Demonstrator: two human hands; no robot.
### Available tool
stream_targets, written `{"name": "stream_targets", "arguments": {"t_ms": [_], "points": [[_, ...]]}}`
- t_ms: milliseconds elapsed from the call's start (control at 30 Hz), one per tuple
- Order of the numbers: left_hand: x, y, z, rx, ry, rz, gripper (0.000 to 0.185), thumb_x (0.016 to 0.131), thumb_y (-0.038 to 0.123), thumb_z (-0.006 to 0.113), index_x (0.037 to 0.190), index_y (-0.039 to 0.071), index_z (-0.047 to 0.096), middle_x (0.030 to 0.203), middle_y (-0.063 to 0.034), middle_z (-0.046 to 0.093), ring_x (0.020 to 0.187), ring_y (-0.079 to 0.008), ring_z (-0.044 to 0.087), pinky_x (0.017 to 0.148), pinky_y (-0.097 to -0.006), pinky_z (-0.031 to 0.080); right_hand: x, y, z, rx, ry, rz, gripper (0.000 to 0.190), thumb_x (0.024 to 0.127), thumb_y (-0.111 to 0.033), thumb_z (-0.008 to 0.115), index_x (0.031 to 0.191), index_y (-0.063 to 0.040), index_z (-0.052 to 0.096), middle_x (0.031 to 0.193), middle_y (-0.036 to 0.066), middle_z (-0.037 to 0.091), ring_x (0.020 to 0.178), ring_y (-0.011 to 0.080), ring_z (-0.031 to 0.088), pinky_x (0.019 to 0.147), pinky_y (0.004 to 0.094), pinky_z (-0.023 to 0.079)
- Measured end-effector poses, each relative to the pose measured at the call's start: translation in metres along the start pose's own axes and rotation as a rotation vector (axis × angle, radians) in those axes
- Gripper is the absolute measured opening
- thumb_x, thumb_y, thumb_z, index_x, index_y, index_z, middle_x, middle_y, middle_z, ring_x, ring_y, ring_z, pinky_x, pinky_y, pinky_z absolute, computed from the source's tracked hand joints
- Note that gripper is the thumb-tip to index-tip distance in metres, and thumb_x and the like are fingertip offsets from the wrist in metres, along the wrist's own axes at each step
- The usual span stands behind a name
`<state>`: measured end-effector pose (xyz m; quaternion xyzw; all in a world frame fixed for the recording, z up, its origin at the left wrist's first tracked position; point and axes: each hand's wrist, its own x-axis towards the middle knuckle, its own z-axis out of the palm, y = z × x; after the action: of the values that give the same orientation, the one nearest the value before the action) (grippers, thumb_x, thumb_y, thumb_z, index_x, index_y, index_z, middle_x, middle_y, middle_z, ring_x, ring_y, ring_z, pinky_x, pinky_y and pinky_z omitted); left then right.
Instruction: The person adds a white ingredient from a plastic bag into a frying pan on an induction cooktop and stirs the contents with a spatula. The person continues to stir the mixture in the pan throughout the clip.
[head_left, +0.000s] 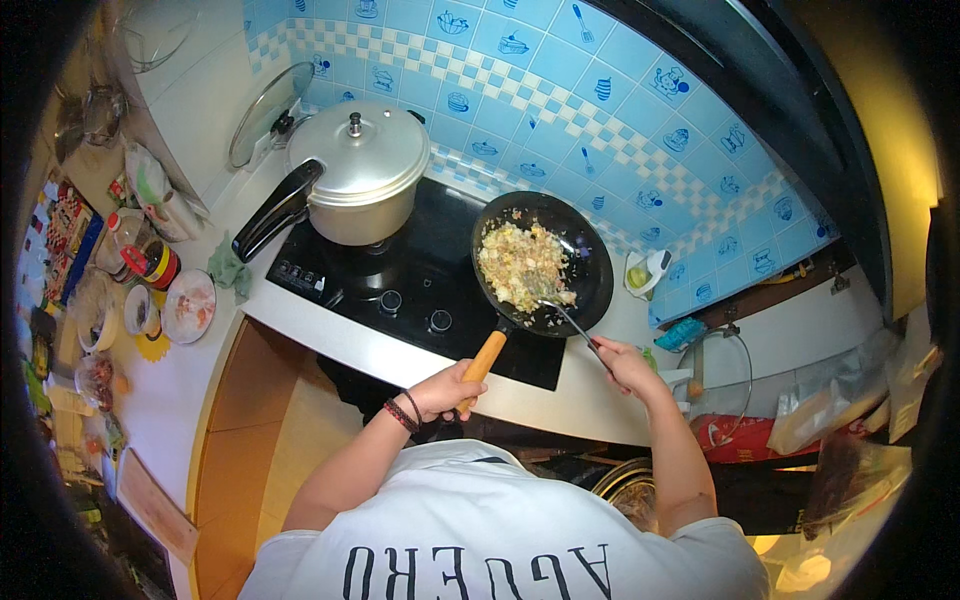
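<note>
My left hand (448, 390) grips the light wooden handle (484, 361) of a black wok (592, 274) on the right part of the black glass cooktop. In the wok lies fried rice (521, 259) with small yellow and pinkish bits, gathered towards the left side. My right hand (628, 366) holds the dark handle of a metal spatula (574, 322), whose head sits in the lower edge of the rice. A silver pressure cooker (364, 176) with its lid on stands on the cooktop's left part, its long black handle pointing down and left.
Behind the cooktop (360, 281) rises a blue tiled wall (555, 112). A glass lid (270, 116) leans behind the pressure cooker. On the left counter are a green cloth (229, 268), a plate with reddish remains (189, 306), a sauce bottle (154, 259) and a cutting board (156, 502). Another glass lid (724, 375) stands at right.
</note>
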<state>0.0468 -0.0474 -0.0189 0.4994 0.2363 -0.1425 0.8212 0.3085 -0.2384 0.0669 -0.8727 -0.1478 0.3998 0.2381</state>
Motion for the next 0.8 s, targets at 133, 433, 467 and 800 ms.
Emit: {"name": "stream_targets", "arguments": {"t_ms": [133,433,467,800], "points": [[0.0,-0.003,0.0,0.021,0.036,0.007,0.039,0.091,0.021,0.058,0.121,0.008,0.037,0.073,0.0002,0.052,0.049,-0.0083,0.052,0.037,-0.0189,0.032,-0.003,-0.022,-0.008,-0.051,-0.015,0.001,0.038,0.097,-0.029,0.047,0.134,-0.023,0.052,0.055,-0.003,0.043,0.038,0.0082,0.035,0.034,0.0248,0.027],[0.0,-0.001,0.0,0.043,0.033,0.005,0.039,0.091,0.023,0.058,0.121,0.008,0.038,0.073,-0.0001,0.051,0.051,-0.0085,0.053,0.037,-0.0201,0.032,0.016,-0.036,0.033,-0.058,-0.074,-0.131,0.038,0.097,-0.027,0.047,0.134,-0.021,0.053,0.057,0.0,0.045,0.042,0.0111,0.038,0.036,0.0287,0.032],[0.0,-0.003,0.0,0.043,0.046,0.003,0.04,0.091,0.023,0.058,0.121,0.008,0.038,0.073,0.0003,0.052,0.051,-0.0085,0.053,0.037,-0.0201,0.032,0.014,-0.038,0.026,-0.058,-0.082,-0.109,0.038,0.097,-0.027,0.047,0.134,-0.02,0.053,0.056,0.0,0.045,0.042,0.0113,0.038,0.037,0.0289,0.032],[-0.001,-0.001,-0.001,0.025,0.031,0.003,0.044,0.091,0.023,0.058,0.127,0.008,0.036,0.072,0.0005,0.051,0.049,-0.0078,0.052,0.037,-0.0191,0.032,0.02,-0.033,0.034,-0.088,-0.021,-0.174,0.037,0.096,-0.026,0.047,0.132,-0.021,0.056,0.058,-0.002,0.045,0.044,0.0097,0.04,0.037,0.0281,0.031]]}}
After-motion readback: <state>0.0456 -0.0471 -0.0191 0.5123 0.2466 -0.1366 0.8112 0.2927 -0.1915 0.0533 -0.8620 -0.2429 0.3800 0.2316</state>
